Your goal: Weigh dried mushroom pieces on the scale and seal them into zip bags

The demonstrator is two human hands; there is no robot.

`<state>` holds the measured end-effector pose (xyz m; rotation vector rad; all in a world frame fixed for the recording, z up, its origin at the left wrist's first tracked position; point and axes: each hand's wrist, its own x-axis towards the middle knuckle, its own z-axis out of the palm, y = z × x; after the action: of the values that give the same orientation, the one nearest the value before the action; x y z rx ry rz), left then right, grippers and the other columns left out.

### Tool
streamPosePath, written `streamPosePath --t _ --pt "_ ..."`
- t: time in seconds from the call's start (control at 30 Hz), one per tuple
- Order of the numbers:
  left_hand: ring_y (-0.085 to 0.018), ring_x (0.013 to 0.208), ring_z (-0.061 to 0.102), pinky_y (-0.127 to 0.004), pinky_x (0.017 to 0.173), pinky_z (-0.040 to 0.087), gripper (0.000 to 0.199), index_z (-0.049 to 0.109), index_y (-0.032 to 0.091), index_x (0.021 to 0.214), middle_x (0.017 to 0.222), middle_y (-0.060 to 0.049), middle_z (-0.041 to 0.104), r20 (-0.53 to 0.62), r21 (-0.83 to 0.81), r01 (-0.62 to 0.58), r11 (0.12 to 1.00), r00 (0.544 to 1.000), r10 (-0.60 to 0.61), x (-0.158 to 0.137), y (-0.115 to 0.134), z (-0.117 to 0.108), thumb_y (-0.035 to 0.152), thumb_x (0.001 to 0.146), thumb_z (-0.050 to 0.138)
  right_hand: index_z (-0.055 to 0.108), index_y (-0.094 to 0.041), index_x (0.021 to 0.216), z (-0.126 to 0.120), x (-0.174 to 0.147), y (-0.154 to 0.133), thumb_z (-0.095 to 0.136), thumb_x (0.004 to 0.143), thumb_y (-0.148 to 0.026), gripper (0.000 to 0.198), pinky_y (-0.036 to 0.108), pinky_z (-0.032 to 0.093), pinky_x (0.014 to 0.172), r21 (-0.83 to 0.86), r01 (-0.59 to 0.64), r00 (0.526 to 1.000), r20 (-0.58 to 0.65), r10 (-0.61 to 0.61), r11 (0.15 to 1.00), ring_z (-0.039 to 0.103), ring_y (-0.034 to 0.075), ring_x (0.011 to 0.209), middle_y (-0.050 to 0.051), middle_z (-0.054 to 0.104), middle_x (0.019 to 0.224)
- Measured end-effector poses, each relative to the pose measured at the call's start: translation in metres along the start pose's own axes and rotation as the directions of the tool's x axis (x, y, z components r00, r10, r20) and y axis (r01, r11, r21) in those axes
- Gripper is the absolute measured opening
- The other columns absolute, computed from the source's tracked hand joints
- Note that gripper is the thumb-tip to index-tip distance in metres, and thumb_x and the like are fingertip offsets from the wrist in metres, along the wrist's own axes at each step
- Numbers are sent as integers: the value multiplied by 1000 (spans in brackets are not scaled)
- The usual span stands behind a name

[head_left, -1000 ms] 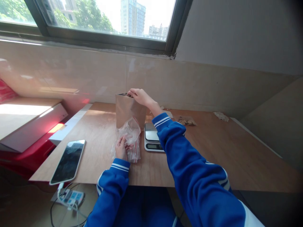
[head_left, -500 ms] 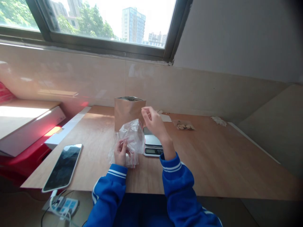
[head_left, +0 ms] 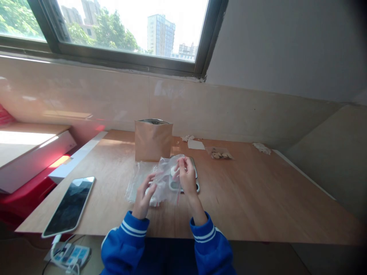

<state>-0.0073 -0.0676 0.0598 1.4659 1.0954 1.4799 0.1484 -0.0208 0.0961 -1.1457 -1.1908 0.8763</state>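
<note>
Wooden table [head_left: 243,198] under the window [head_left: 129,34], one packet [head_left: 220,153] seemingly filled already, right hand [head_left: 187,176] pinching a clear bag [head_left: 165,178] that looks unfilled, can't tell if left hand [head_left: 142,196] grips

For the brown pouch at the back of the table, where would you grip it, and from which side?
Probably by its two upper side edges, just below the mouth, coming from left and right at once. The brown pouch stands upright with its mouth open and both sides exposed, while clear plastic bags lie in front of its base.
</note>
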Motion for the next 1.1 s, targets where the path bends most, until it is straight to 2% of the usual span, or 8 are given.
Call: streamPosePath --t 0.13,0.23,0.37,0.6,0.73,0.87,0.97,1.1 --pt "-27 112 60 -39 96 47 49 64 15 117 120 -12 66 9 -90 64 994 998 -63 3 17 3 52 88 48 48 -24 89 7 -13 13 33 97 -49 30 23 38 42 -168 29 1000 -5 -31 985 52 13 41 -5 53 61" --pt "-22 90 66 -32 75 53 51 64 15 112 110 -12 69 -46 -38 154 987 987 -156 8 18 7 57 86 50 51 -24 90 10 -17 22 31 99 -41 27 25 45 59 -302 126 989 -38 -144 945 61 16 60 -1 61 69" --pt "-14 55 60 -23 45 43 48 62 15 103 84 -6 69 -103 32 264 964 960 -260 14 11 11 57 80 59 53 -23 94 15 -21 31 30 100 -38 28 27 46 66 -347 181 982 22 -185 920 65 19 75 3 67 83" --pt "-6 35 35 -20 36 30 39 59 17 93 68 1 62 -169 217 153 964 979 -117 34 1 -2 54 85 50 55 -22 96 0 -8 40 32 99 -41 30 25 46 63 -342 199 980 85 -181 918 61 16 64 1 63 74" --pt "-12 47 51 -24 50 43 43 62 18 97 75 -4 65 -143 511 123 850 988 -57 55 -19 -34 56 88 43 55 -18 101 -55 45 59 31 97 -33 28 31 48 76 -555 223 930 -126 -346 802 61 19 82 9 62 93" --pt "-30 95 63 -44 82 49 65 51 9 128 116 -22 61 -183 822 72 565 973 143 68 -33 -60 57 85 49 55 -10 109 -124 99 102 34 89 -21 31 43 42 95 -799 52 866 -263 -426 599 51 28 112 22 51 119" --pt "-36 124 48 -53 99 40 67 38 14 144 140 -22 45 -72 887 -33 462 976 207 63 -27 -54 53 89 45 49 -6 124 -159 120 134 43 85 -22 42 47 36 101 -892 -100 889 -280 -363 442 42 33 124 26 40 136" --pt "-32 142 29 -53 113 23 52 45 34 141 155 -6 32 175 910 -183 372 983 57 38 -32 -19 50 91 47 41 -7 137 -175 135 157 48 84 -28 58 47 31 104 -930 -180 904 -285 -320 320 32 35 133 26 32 146"
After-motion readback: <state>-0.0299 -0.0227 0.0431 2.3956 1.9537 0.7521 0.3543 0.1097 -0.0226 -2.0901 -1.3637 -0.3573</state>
